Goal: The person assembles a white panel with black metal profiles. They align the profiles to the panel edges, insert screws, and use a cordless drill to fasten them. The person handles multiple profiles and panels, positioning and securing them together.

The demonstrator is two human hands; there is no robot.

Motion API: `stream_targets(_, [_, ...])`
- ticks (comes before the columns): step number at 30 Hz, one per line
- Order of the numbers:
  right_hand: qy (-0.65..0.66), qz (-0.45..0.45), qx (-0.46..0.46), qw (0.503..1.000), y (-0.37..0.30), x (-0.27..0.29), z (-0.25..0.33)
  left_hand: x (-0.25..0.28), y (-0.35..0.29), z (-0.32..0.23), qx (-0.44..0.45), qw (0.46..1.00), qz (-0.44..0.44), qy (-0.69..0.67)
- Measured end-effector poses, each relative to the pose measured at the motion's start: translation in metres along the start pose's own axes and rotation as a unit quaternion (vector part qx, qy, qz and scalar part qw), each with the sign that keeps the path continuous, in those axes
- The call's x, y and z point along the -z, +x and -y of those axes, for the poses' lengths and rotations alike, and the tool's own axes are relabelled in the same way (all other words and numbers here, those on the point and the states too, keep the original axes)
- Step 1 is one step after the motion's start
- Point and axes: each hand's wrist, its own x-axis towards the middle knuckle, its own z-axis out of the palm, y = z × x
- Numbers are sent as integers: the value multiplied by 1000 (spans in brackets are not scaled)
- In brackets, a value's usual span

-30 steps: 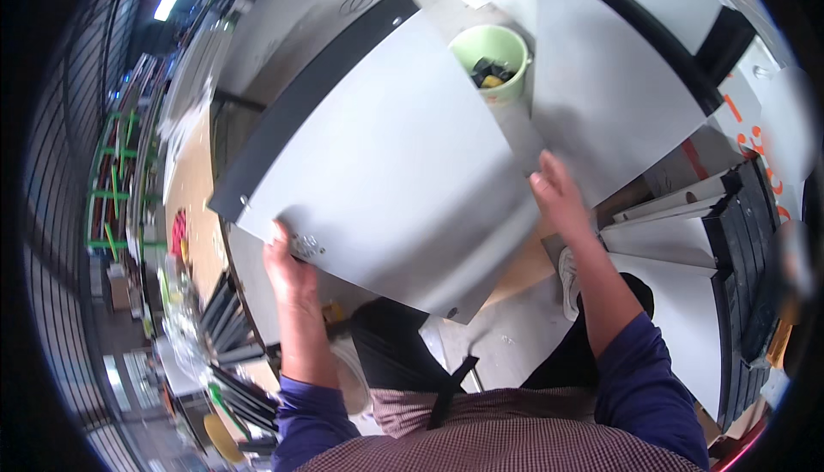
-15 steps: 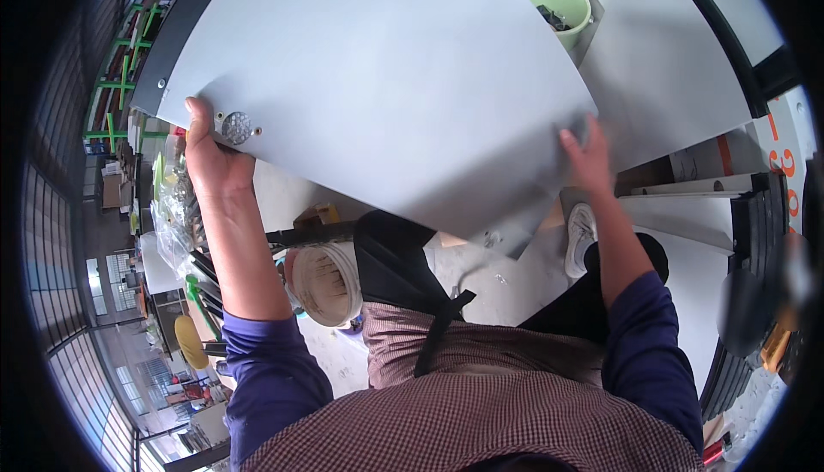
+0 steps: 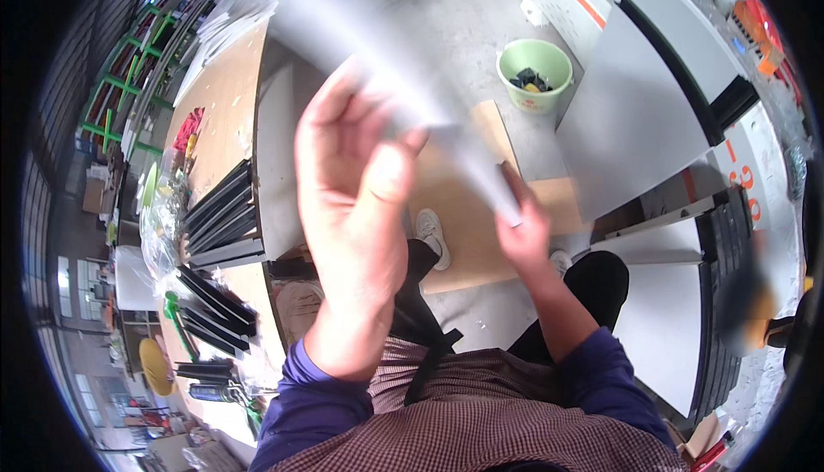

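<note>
Near the centre of the head view, toward ten o'clock, the left hand [image 3: 350, 219] is raised with its fingers curled beside a pale panel [image 3: 386, 51], blurred and tilted; whether they touch is unclear. Toward three o'clock, the right hand [image 3: 525, 236] grips the panel's lower end. Between one and two o'clock, a light green bucket [image 3: 536, 51] holds dark pieces. A grey sheet [image 3: 622, 111] with a black edge leans at two o'clock; black-edged white panels [image 3: 657, 326] are stacked at four. A wooden counter [image 3: 227, 86] runs toward ten, black strips [image 3: 223, 214] lie at nine, and a checked apron [image 3: 481, 425] fills six.
</note>
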Motion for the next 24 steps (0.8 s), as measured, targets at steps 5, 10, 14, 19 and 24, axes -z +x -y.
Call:
stream_targets(5, [213, 19, -148, 966, 38, 74, 68, 107, 21, 71, 51, 932, -103, 345])
stream_targets(10, [323, -1, -167, 932, 49, 109, 111, 207, 2, 115, 153, 905, -164, 362])
stream_targets(14, [283, 4, -190, 940, 74, 114, 122, 213, -8, 91, 196, 940, -155, 232])
stream_targets(19, [259, 91, -127, 953, 125, 99, 116, 210, 14, 44, 258, 911, -231, 223])
stream_targets(24, [242, 93, -145, 955, 134, 80, 117, 223, 19, 26, 293, 890, -246, 247])
